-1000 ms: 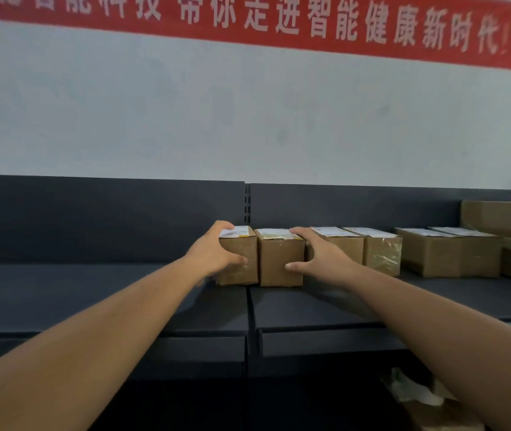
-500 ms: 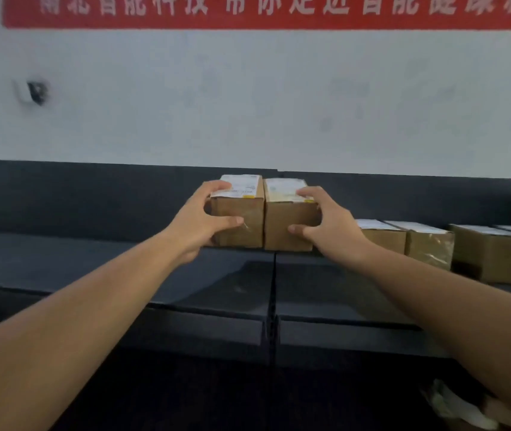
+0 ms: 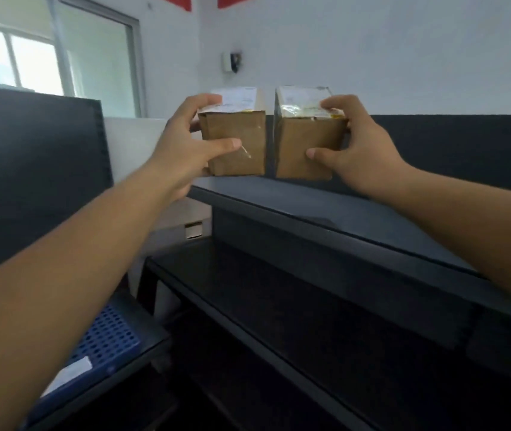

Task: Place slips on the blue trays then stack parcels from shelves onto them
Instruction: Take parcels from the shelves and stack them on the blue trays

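I hold two small brown cardboard parcels in the air above the dark shelf, side by side with a narrow gap between them. My left hand (image 3: 186, 150) grips the left parcel (image 3: 241, 132), thumb on its front face. My right hand (image 3: 360, 150) grips the right parcel (image 3: 304, 138) the same way. Both parcels carry white labels on top. A blue perforated tray (image 3: 108, 343) lies low at the left, partly hidden by my left forearm, with a white slip (image 3: 71, 373) on it.
The dark shelf top (image 3: 341, 213) runs from the middle to the right, with a lower shelf board (image 3: 263, 293) beneath it. A tall dark panel (image 3: 30, 169) stands at the left. Behind are a white wall and a window (image 3: 15, 60).
Both parcels have been lifted off the shelf and carried left, and they have drifted slightly apart. My view has swung left, so the row of other parcels is gone and the blue tray has appeared.
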The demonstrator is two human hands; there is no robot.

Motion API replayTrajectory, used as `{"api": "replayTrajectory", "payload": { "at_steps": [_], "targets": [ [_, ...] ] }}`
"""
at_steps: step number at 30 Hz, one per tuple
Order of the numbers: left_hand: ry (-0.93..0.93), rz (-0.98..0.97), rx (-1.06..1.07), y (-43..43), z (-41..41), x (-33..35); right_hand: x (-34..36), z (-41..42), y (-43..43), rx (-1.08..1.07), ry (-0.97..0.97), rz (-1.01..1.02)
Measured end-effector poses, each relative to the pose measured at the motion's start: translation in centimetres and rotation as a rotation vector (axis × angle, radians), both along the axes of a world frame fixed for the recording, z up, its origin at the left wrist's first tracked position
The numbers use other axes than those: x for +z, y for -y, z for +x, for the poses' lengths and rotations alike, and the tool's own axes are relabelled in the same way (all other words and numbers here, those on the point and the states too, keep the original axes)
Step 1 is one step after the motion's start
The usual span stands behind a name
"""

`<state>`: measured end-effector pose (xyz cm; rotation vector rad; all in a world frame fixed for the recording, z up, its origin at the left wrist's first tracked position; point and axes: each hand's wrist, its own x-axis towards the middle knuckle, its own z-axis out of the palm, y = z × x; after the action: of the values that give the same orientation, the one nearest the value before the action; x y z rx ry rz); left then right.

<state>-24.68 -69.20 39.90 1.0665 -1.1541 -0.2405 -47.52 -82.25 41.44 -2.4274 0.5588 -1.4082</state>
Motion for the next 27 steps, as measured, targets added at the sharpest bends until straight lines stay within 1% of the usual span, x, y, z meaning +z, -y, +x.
{"api": "replayTrajectory", "payload": {
  "at_steps": [5,7,15,21,27],
  "targets": [
    [-0.045,0.013,0.167,-8.4,10.9,-2.3,-1.4,11.7,-3.5,0.135,0.007,0.055],
    [-0.033,0.024,0.247,-11.5,14.8,-3.8,-2.6,16.0,-4.8,0.187,0.014,0.088],
    [-0.129,0.059,0.526,-20.8,26.9,-12.5,-9.7,30.9,-9.4,0.338,-0.035,0.234],
    [-0.217,0.133,0.72,-23.6,32.7,-20.3,-16.3,39.4,-9.9,0.467,-0.177,0.268],
    [-0.237,0.285,0.799,-22.6,35.1,-27.3,-23.8,46.6,-8.8,0.637,-0.276,0.342]
  ]
}}
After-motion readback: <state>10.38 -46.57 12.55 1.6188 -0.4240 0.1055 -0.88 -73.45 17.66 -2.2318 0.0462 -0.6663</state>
